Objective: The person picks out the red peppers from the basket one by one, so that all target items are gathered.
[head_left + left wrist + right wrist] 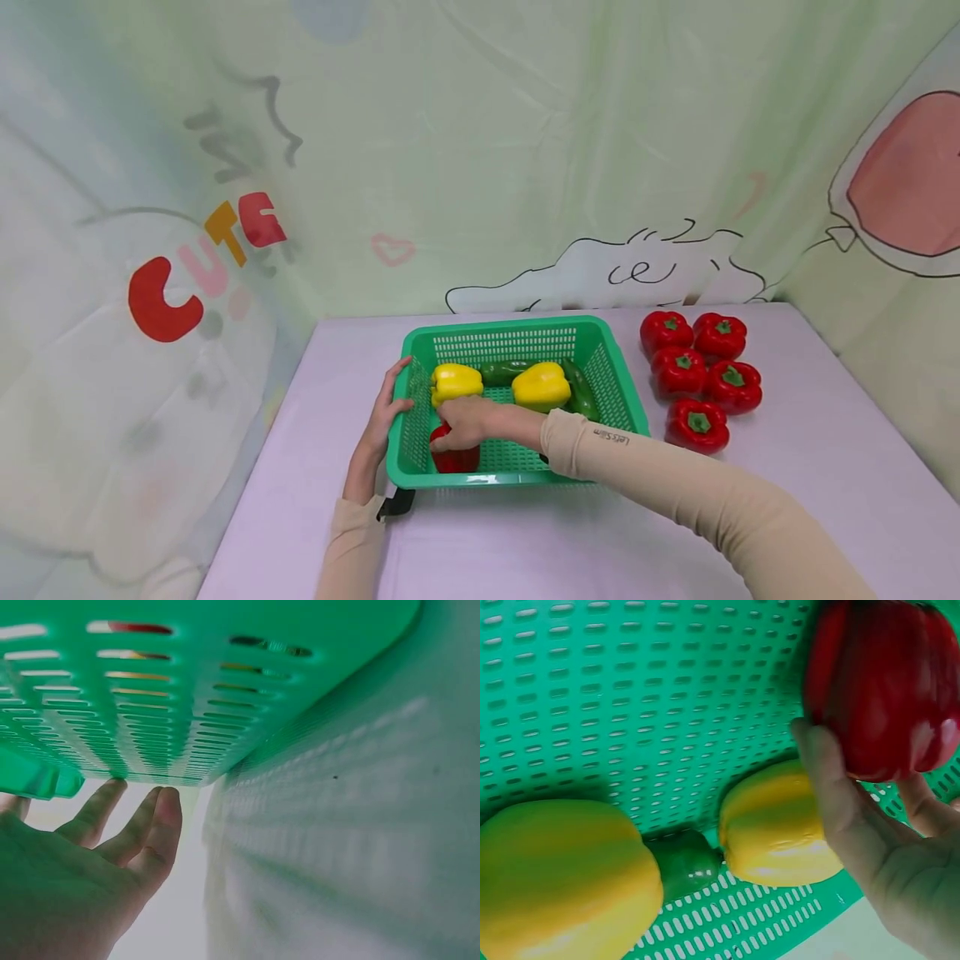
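Note:
In the head view my right hand [467, 423] reaches into the green plastic basket [517, 478] and holds a red bell pepper [459, 460] in its near left corner. The right wrist view shows the thumb along one side of that pepper [885, 690] and fingers on its underside. Two yellow bell peppers [457, 382] lie inside, with dark green cucumbers [506, 372] beside them. My left hand [384, 417] is at the basket's left side; in the left wrist view its extended fingers [159, 832] touch the slotted outer wall.
Several red bell peppers [697, 425] sit grouped on the pale lilac tabletop [810, 475] to the basket's right. A patterned curtain [480, 167] rises behind the table and along both sides.

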### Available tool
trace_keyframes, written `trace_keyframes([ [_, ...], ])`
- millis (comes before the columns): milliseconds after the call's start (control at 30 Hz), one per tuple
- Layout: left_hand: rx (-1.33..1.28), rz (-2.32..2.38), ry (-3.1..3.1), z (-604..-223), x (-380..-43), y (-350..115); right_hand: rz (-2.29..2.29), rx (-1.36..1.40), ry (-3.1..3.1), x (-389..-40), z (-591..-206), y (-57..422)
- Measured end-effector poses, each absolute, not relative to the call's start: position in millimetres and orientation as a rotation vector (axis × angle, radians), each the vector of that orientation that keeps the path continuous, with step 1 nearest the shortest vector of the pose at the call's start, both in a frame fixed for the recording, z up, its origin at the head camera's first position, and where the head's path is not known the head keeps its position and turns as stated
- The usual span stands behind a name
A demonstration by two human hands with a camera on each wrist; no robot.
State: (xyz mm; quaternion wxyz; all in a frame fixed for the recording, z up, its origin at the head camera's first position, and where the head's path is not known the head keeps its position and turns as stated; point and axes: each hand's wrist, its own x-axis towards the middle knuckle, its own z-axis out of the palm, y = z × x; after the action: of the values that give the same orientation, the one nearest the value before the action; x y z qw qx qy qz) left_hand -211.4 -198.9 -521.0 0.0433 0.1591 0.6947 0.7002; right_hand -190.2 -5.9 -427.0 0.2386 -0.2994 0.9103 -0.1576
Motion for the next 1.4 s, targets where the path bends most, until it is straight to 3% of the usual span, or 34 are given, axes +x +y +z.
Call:
trace_keyframes([
  [900, 0.493, 2.128, 2.101, -518.3, -209.2, -190.9, -0.362, -0.744, 2.557, -178.9, -410.5, 14.7],
  [1400, 0.448, 2.119, 2.147, -517.8, -206.2, -201.5, -0.594, -0.848, 2.566, -183.6, -380.0, 56.4],
])
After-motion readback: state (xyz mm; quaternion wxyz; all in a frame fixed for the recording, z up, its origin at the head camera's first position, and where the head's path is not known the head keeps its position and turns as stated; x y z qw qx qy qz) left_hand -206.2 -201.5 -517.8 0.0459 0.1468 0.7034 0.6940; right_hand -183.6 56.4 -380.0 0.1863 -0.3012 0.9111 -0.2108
